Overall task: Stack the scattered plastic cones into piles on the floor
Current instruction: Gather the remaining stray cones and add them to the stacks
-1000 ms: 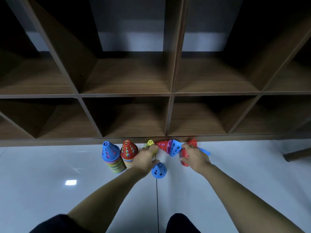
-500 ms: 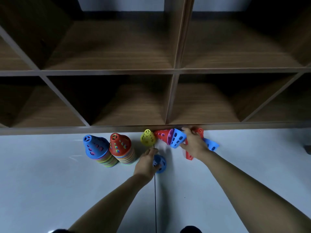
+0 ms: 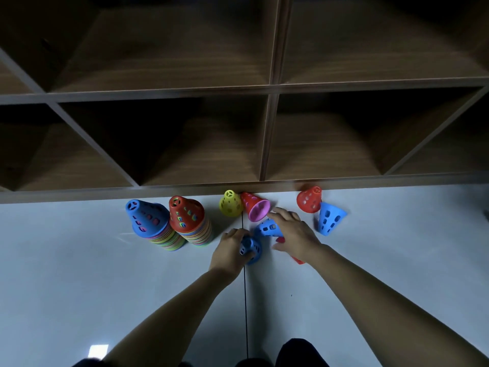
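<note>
Two tall piles of cones stand on the floor, one topped blue (image 3: 146, 219) and one topped red (image 3: 186, 214). My left hand (image 3: 229, 250) grips an upright blue cone (image 3: 251, 249) on the floor. My right hand (image 3: 293, 235) holds a blue cone (image 3: 267, 228) with a red cone (image 3: 297, 260) partly hidden beneath my palm. Loose cones lie near the shelf: a yellow one (image 3: 229, 203), a red one with a pink inside (image 3: 255, 206) on its side, an upright red one (image 3: 309, 199) and a tipped blue one (image 3: 329, 218).
A wooden cubby shelf (image 3: 264, 144) with empty compartments rises right behind the cones. The pale floor (image 3: 79, 274) spreads left and right. My dark-clothed knees (image 3: 296, 353) show at the bottom edge.
My right hand pulled back from the shelf toward me, bringing a blue cone and a red one with it. My left hand closed on the blue floor cone. The camera tilted lower.
</note>
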